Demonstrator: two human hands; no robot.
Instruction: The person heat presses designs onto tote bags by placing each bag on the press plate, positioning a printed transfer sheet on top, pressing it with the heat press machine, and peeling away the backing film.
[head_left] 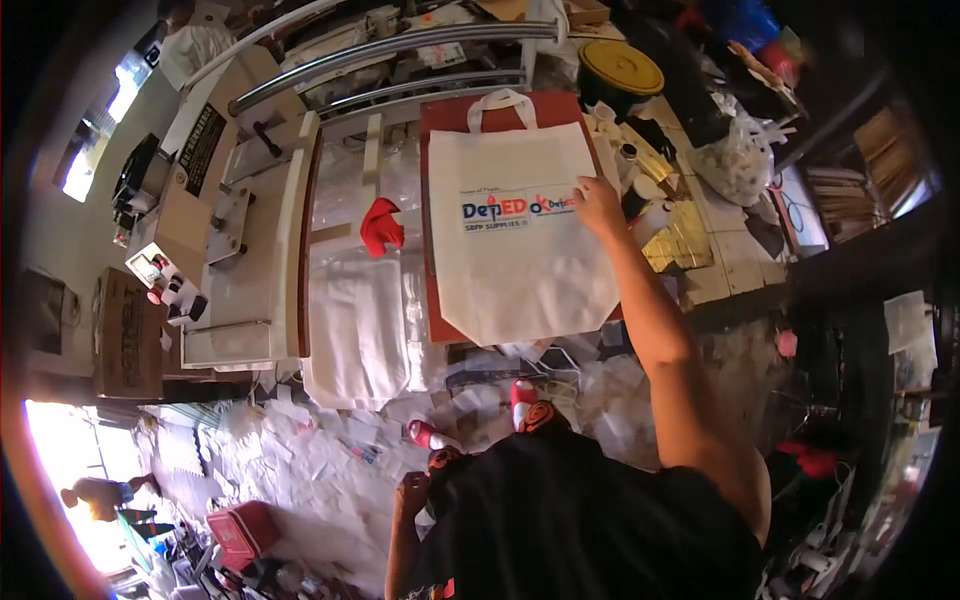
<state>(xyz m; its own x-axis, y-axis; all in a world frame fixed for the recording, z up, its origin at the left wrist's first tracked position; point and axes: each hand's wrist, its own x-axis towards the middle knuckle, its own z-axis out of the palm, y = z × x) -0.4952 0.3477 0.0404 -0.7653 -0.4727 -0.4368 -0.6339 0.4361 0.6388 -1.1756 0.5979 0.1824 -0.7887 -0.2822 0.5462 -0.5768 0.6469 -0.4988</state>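
Observation:
A white cloth bag [510, 280] with looped handles lies flat on a red-brown board [436, 310], its blue and red lettering [495, 210] facing up. At the right end of that lettering is my right hand [598, 205], its fingers bent together at the print's edge; what they pinch is too small to make out. My left hand [412, 492] hangs low beside my body, away from the bag, and its fingers are too dark to read. Left of the board, a red cloth [381, 228] rests on clear plastic. Another white bag [360, 340] lies below it.
Metal rails [400, 42] cross the top. A white-framed machine [235, 345] stands left. Right of the board are a yellow-lidded tub [620, 68], gold foil [680, 240] and a plastic bag [740, 160]. Scraps litter the floor near a red crate [243, 533]. Other people are at upper left and lower left.

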